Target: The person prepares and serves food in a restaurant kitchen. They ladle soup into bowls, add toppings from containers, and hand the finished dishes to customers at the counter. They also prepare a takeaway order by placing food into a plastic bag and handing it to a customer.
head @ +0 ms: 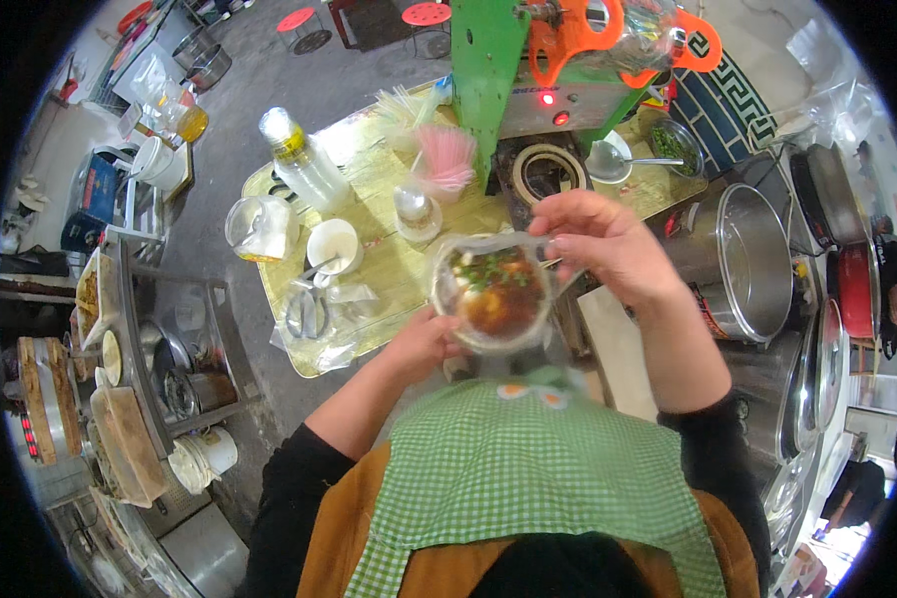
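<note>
My left hand (422,345) grips the near left side of a round food container (493,291) in front of my apron. Inside it is reddish-brown sauce or broth with chopped green onion and pale pieces. My right hand (605,243) is at the container's upper right rim, thumb and forefinger pinching clear plastic (566,270) there; whether this is a bag or a lid edge is too blurred to tell. Beyond the container stands a green cup-sealing machine (486,82) with orange film-roll holders (568,37), red lights and a round cup ring (546,173).
On the yellow table (389,276) stand a shaker jar (417,213), pink straws (445,161), a tall bottle (310,176), a white mug (334,247) and a plastic jar (261,228). A ladle (609,159) and chopped greens (673,149) are right of the machine. Large steel pots (751,261) line my right.
</note>
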`<state>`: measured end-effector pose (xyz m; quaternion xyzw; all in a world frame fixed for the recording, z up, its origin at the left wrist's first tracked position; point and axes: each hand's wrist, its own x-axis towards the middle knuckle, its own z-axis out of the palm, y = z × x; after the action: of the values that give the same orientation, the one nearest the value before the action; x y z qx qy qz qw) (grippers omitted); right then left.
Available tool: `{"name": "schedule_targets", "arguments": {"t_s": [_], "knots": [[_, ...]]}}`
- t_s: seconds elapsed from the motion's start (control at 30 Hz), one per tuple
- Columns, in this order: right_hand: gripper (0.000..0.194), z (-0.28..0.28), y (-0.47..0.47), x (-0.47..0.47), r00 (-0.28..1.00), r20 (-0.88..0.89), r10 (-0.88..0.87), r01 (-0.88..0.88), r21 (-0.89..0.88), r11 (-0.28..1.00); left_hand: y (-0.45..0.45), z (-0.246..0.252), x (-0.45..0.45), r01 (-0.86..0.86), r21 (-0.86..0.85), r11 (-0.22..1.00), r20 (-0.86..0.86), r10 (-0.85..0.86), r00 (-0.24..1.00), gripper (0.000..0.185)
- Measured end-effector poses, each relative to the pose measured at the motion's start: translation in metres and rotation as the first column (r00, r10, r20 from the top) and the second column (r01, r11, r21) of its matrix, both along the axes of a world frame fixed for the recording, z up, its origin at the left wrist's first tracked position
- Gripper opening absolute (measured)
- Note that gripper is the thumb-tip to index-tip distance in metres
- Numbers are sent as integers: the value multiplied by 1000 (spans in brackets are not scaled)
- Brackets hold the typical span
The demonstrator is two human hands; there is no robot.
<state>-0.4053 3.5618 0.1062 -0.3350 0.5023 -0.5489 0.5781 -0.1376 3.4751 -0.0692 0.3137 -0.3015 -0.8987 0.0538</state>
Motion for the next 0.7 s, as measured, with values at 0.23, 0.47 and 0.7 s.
{"name": "schedule_targets", "arguments": {"t_s": [0.23,0.47,0.7], "knots": [[38,-83,-33,66,971,-238,28,-21,31,999,-62,-143,77,14,-188,982,274,39,961,28],[36,-116,-58,89,994,-88,-69,77,99,992,-108,-170,73,-104,-133,986,216,131,968,22],[37,-118,-79,91,988,-137,-75,75,-4,997,-109,-75,71,16,-671,742,425,367,827,14]]}}
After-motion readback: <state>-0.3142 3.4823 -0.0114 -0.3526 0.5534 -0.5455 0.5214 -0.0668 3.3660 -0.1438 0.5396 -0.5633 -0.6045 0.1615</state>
